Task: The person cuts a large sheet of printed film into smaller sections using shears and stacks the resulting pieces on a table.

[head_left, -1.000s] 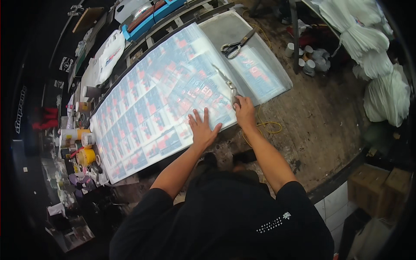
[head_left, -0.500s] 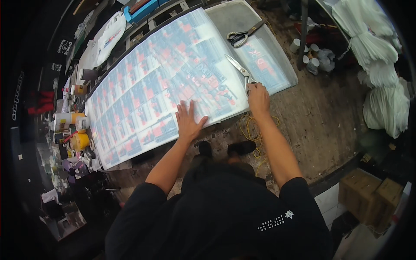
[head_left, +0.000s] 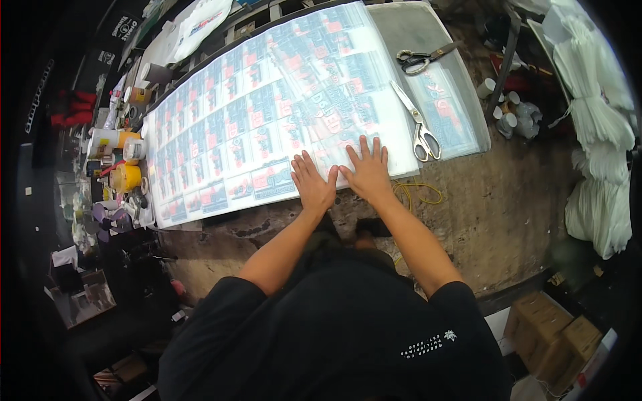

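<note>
Printed sheets point(head_left: 227, 134), white with blue and red figures, lie in a wide layer in front of the person, with their right part near a grey worktop point(head_left: 398, 23). The left hand point(head_left: 314, 186) and the right hand point(head_left: 367, 176) rest flat on the near edge of this layer; the grip of each is spread, and the thumbs are just beside each other. Silver scissors point(head_left: 418, 121) lie at the right edge, and dark scissors point(head_left: 438, 54) lie farther away.
</note>
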The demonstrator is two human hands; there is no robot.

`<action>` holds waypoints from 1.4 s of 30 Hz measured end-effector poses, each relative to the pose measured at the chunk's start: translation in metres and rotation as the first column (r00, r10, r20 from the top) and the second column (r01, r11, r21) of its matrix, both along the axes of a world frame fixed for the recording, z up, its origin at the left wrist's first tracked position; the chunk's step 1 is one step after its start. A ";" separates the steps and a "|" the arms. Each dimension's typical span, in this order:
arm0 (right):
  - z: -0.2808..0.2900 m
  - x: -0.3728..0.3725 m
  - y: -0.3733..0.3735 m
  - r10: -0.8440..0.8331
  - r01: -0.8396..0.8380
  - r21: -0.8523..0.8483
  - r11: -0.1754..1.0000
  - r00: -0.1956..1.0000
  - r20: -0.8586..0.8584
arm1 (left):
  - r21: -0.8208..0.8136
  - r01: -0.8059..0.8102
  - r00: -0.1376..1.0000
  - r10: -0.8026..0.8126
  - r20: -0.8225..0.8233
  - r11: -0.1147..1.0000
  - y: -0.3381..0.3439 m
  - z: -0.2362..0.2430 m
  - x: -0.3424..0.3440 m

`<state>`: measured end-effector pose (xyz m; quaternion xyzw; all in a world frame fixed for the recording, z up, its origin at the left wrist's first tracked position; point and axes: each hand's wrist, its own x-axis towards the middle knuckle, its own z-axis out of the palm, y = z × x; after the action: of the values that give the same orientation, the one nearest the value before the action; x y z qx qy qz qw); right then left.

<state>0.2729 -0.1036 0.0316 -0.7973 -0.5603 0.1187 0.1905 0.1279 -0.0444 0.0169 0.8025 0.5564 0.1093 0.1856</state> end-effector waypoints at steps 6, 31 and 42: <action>-0.005 0.002 0.014 -0.194 0.196 0.060 0.979 0.980 -0.033 | 0.027 0.086 0.995 -0.085 -0.053 0.996 0.000 0.001 -0.011; -0.011 -0.034 0.019 -0.285 0.327 0.145 0.934 0.925 -0.250 | -0.043 0.073 0.997 -0.073 0.006 0.996 0.012 0.012 -0.021; -0.010 -0.048 0.028 -0.218 0.219 -0.017 0.976 0.956 -0.196 | -0.168 0.270 0.923 -0.205 0.326 0.948 0.019 0.011 -0.011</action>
<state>0.2248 -0.0754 0.0213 -0.8382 -0.4474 0.1738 0.2588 0.1167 -0.0249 0.0278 0.8136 0.4278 0.1487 0.3646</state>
